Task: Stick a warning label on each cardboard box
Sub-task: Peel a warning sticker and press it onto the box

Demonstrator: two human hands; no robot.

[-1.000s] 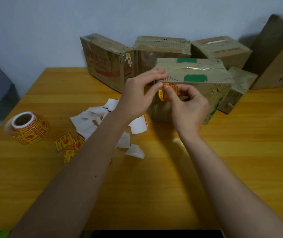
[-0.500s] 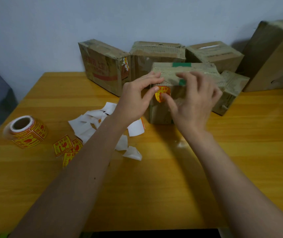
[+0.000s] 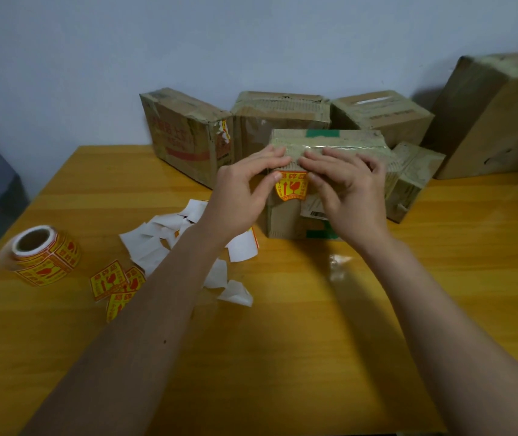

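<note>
While the yellow-and-red warning label (image 3: 291,187) sits on the cardboard box (image 3: 286,215), our left hand (image 3: 239,196) and right hand (image 3: 347,191) press it with fairly straight fingers.

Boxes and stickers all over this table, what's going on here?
A person is sticking a yellow and red warning label onto the front of the nearest cardboard box. The left hand and right hand both press on the box at the label's upper edge. A label roll, loose labels and peeled white backing papers lie on the wooden table.
</note>
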